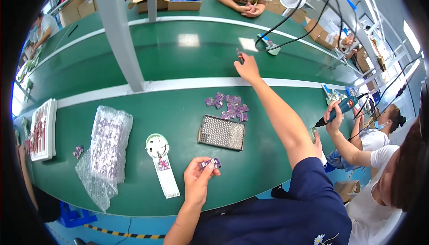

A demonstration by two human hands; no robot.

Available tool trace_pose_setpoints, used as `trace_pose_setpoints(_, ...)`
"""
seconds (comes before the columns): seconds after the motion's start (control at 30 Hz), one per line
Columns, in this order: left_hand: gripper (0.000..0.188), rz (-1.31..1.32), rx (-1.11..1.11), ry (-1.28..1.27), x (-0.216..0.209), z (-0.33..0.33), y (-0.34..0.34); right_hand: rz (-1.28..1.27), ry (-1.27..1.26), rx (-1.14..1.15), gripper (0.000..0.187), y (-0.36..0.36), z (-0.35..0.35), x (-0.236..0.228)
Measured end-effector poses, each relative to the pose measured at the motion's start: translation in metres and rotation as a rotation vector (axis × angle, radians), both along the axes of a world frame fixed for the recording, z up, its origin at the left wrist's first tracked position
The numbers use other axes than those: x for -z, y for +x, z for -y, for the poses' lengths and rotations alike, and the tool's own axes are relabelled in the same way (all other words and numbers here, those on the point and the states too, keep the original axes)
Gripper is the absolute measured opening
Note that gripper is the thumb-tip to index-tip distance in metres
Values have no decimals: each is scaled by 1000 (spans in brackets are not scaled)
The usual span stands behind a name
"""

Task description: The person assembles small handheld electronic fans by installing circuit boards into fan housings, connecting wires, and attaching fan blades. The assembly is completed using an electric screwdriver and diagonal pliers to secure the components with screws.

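Between the thumb and fingers of my left hand [196, 180] is a small purple circuit board [210, 163], held above the near edge of the green bench. My right arm stretches far forward. My right hand [248, 68] is past the white rail, closed round a small dark object [240, 57] with a bit of orange; its kind is unclear. Beyond my left hand lies a black tray [205, 143] with a perforated plate and small metal pieces. Several loose purple boards [232, 106] are heaped behind it. A white fan-shaped unit [157, 146] with a long handle lies to the left.
Bubble wrap [107, 142] packed with purple boards lies at left, near a single board [78, 151] and a white tray [43, 131]. A grey post [118, 30] rises from the rail [187, 82]. At right a co-worker holds a blue power screwdriver [342, 108]; cables [308, 33] hang above.
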State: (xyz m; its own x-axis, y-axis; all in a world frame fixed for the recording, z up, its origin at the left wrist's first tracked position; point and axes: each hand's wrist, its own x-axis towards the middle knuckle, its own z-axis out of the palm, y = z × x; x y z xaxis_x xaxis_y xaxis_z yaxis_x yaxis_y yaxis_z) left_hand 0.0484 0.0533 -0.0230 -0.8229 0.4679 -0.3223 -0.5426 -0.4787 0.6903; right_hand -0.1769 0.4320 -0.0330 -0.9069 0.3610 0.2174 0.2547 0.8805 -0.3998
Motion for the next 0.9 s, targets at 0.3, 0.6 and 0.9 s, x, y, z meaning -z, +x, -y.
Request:
trace_pose_setpoints(0.3,21,-263,-198,-35,-24,7,-10,21,200,-588,45,25,224,-31)
trace_pose_setpoints(0.6,23,-139,-197,18,-53,31,-2,-201,-689,-554,37,116,237,-85)
trace_pose_setpoints(0.9,20,-332,-99,-22,-46,-8,-8,-104,-1142,-287,34,279,220,-96)
